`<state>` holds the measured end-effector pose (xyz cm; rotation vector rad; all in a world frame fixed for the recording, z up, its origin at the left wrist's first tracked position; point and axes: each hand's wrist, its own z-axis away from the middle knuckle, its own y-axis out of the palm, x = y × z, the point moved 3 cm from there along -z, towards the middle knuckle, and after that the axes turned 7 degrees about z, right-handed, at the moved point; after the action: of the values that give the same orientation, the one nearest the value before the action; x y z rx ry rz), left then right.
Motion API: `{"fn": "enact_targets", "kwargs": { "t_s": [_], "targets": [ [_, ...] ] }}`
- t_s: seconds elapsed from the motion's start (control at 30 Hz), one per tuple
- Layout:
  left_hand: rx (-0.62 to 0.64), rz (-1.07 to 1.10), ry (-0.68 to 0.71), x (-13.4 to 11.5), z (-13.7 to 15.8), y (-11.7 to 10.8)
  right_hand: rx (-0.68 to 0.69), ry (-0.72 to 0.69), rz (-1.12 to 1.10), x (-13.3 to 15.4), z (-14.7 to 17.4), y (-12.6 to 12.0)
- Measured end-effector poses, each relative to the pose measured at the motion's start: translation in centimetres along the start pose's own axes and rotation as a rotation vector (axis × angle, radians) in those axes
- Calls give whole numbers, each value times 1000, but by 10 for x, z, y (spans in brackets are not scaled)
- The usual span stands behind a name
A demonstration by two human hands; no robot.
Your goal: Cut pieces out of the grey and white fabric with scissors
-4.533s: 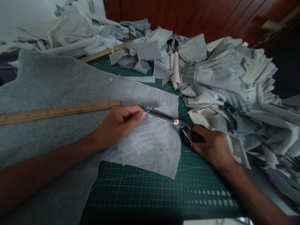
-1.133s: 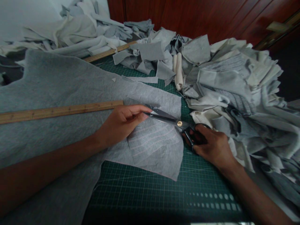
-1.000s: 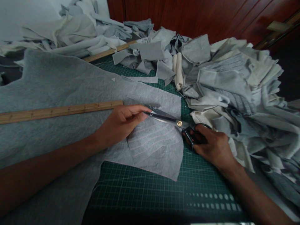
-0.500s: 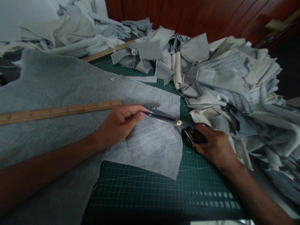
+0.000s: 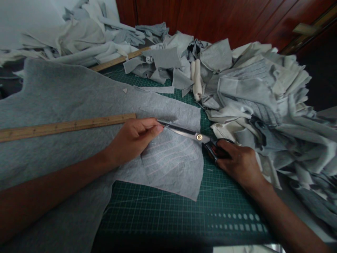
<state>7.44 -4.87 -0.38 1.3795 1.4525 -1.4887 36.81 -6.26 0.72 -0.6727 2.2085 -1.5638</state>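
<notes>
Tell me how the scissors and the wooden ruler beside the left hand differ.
The scissors have metal blades, black handles and a gold-coloured pivot; the wooden ruler is one tan strip with markings. The right hand grips the scissors, while the wooden ruler lies on the grey cloth. In the picture, the scissors slope down toward the right; the wooden ruler slopes up. Both are long and narrow.

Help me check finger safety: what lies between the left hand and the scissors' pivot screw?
The head view shows the scissors' blades between left hand and pivot screw, with gray fabric beneath.
</notes>
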Motion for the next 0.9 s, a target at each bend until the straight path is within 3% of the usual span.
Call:
{"fn": "enact_targets", "kwargs": {
  "t_s": [0.2,0.9],
  "targets": [
    [-8,54,-95,2,3,2,-3,-19,-4,1,0,7],
    [12,82,-57,5,2,1,-9,-15,31,1,0,-1]
  ]
}}
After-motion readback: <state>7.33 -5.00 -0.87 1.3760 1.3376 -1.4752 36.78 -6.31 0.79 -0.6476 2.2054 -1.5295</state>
